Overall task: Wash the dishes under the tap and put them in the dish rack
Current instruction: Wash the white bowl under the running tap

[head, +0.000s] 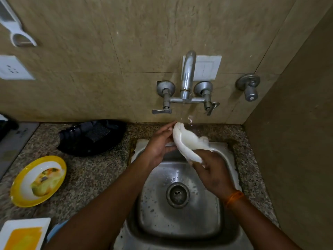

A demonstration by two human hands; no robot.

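Head view looks down on a steel sink, and both forearms reach in from the lower edge to meet above its back rim. A white plate is held tilted on edge there, under the tap, with water running onto its upper end. The left hand lies against the plate's left side, fingers stretched up along it, thumb at the rim. The right hand, with an orange band at the wrist, grips the plate's lower end, fingers curled round the edge. Left of the sink on the speckled counter sit a black dish, a yellow-rimmed plate and, nearer the camera, a white tray.
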